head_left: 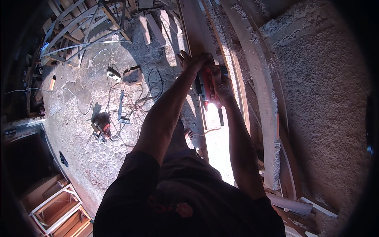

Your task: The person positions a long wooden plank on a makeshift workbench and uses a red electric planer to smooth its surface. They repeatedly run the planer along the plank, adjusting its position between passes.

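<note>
A red and black power tool that looks like an electric hand planer (pixel 204 89) rests on a long wooden board (pixel 195 25). My right hand (pixel 222 85) is wrapped round its rear handle. At the tool's front end, my left hand (pixel 194 63) grips the knob, with a finger or thumb sticking out to the left. Glare washes out the board (pixel 221 152) between my forearms. A cord trails from the back of the planer. The tool's underside is hidden.
More long boards (pixel 262 79), strewn with shavings, lie to the right beside a rough wall (pixel 319 79). Cables (pixel 138 102), a power strip (pixel 114 74) and another red tool (pixel 103 125) are on the floor at left. A wooden frame (pixel 85 33) stands at far left.
</note>
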`<state>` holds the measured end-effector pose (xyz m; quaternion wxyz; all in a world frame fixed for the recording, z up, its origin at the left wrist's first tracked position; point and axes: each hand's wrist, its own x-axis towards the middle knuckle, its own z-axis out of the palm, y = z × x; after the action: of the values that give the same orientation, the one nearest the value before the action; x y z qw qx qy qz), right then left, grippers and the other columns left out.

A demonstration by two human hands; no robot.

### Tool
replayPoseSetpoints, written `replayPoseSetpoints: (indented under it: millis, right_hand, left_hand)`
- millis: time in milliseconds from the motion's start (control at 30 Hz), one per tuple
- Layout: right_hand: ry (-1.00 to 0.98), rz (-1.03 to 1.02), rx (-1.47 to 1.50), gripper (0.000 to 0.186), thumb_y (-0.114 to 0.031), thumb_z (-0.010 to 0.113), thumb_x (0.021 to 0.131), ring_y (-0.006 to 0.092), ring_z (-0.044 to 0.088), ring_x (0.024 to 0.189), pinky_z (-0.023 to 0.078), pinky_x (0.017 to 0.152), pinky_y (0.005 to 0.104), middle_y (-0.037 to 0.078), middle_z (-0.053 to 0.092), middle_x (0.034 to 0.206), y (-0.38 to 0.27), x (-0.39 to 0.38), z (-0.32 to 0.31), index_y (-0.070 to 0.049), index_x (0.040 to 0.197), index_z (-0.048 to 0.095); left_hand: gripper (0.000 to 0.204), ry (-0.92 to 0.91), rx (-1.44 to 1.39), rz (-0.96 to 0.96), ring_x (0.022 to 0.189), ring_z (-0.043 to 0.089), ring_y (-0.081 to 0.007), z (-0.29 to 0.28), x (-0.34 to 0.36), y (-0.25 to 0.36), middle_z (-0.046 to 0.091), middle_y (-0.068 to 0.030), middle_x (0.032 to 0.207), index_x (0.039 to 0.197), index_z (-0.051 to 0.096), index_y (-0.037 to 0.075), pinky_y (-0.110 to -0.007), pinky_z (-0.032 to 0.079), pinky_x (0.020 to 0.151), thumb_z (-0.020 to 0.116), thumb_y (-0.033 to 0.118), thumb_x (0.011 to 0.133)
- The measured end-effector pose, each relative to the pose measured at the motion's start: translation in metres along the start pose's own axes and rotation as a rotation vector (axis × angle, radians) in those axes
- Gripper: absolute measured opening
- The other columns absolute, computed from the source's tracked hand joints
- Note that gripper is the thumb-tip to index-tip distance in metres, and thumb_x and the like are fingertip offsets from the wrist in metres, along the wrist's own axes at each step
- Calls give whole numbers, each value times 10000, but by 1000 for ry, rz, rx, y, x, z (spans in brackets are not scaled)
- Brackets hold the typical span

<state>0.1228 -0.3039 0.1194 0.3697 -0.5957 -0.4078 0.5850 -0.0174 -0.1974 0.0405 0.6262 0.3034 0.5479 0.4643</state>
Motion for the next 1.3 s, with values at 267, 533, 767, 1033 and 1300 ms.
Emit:
replayPoseSetpoints:
  millis: [267,533,767,1033,1300]
  right_hand:
    - [36,52,-98,630,-669,509,993,125,548,456,424,437,299,5,508,553,43,-100,0,-47,918,577]
    - [114,73,56,593,-496,616,1008,72,545,586,423,524,252,-14,571,721,113,-235,11,-14,1349,557]
    - [32,174,-185,628,-578,524,1024,143,631,745,504,644,328,74,669,835,70,-152,7,-19,1305,590]
    - [39,-47,-169,717,-751,485,950,100,540,439,407,393,276,9,540,572,5,-11,29,-50,895,624]
    - [104,-67,-71,721,-782,547,897,106,538,441,419,378,282,13,549,598,-57,109,41,-67,856,630]
  left_hand:
    - [1519,80,373,-107,1574,7,-387,-12,-108,-34,-38,-298,1672,1610,17,-31,-426,178,1273,925,619,579]
    - [1453,-14,545,-78,1572,53,-392,-40,-235,-70,64,-291,1673,1616,60,-15,-461,143,1270,885,656,627]
    - [1462,45,459,-14,1571,46,-401,-40,-159,-52,60,-306,1668,1607,60,-39,-462,159,1267,885,659,622]
    - [1446,174,409,99,1525,247,-367,-33,-20,1,197,-322,1622,1570,136,-115,-451,297,1221,885,679,623]
    - [803,147,8,-52,1346,489,-305,-64,18,-21,507,-205,1465,1511,402,10,-472,366,1115,499,622,1000]
